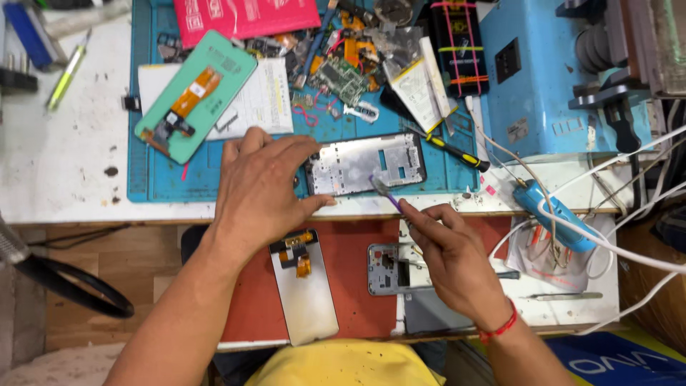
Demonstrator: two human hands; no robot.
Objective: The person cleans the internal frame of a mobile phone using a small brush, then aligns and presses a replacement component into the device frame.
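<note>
Silver metal noted in the rectangular phone mid-frame (368,163), lying flat at the near edge of the blue work mat (153,179), long side across the bench. Left hand (261,189) closed over the mid-frame's left end, fingers on the far edge and thumb on the near edge, pinning it down. Right hand (454,261) pinching the purple-handled small brush (386,193) between thumb and fingertips, bristle end touching or just above the mid-frame's lower middle; contact not fully resolvable. Judged as cleaning of the frame surface. Recommended: keep the left-hand clamp firm so nothing slides off the mat edge; use short, light strokes away from the holding fingers; hold the brush at a shallow angle; work round the cut-outs rather than across them; stay clear of the loose parts heaped just behind. Also recorded nearby: green phone back panel with orange flex strip (196,96) on the mat to the left, black-and-yellow screwdriver (457,151) just right of the mid-frame, grey display panel with orange flex (304,286) and second grey phone frame (389,268) on the red lower shelf, beneath the hands.
</note>
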